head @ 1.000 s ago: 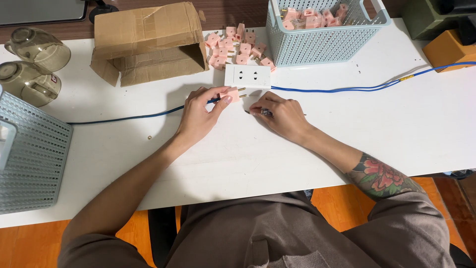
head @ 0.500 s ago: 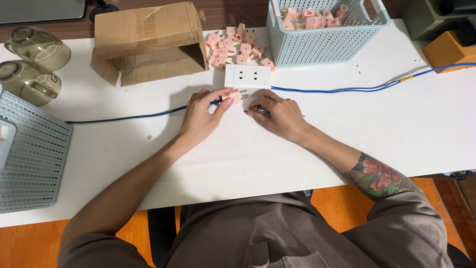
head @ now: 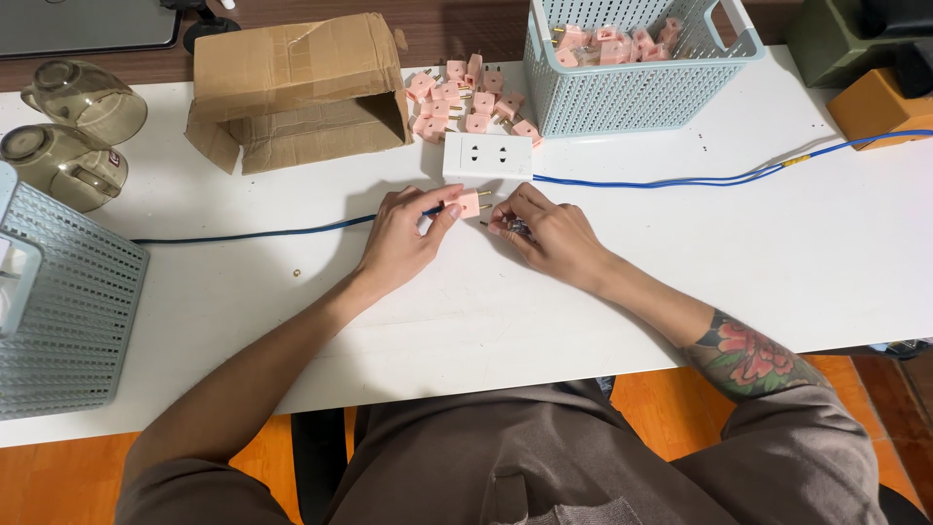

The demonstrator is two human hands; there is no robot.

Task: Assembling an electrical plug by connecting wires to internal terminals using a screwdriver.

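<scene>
A: What do we have in our hands?

B: Our left hand (head: 400, 238) pinches a small pink plug (head: 468, 203) between thumb and fingertips, with its two metal prongs pointing right. A dark blue cable (head: 243, 234) runs from it leftward across the white table (head: 292, 321).

A: And the other hand?

B: Our right hand (head: 544, 233) sits just right of the plug, fingers curled together around something small and dark at the fingertips. We cannot tell what that is. The two hands are close, almost meeting at the prongs.

A: Where does the plug sit in the scene?

B: Near the middle of the table, just on the near side of a white socket block (head: 488, 156). A brighter blue cord (head: 700, 179) leaves that block and trails off to the right.

A: What lies beyond it?

B: A scatter of loose pink plugs (head: 466, 92) on the far side of the block, between an open cardboard box (head: 292, 87) on the left and a pale blue perforated basket (head: 632, 87) on the right, which holds more pink plugs. At the far left stand two smoky glass cups (head: 68, 131), and a second perforated basket (head: 68, 301) lies at the left edge.
</scene>
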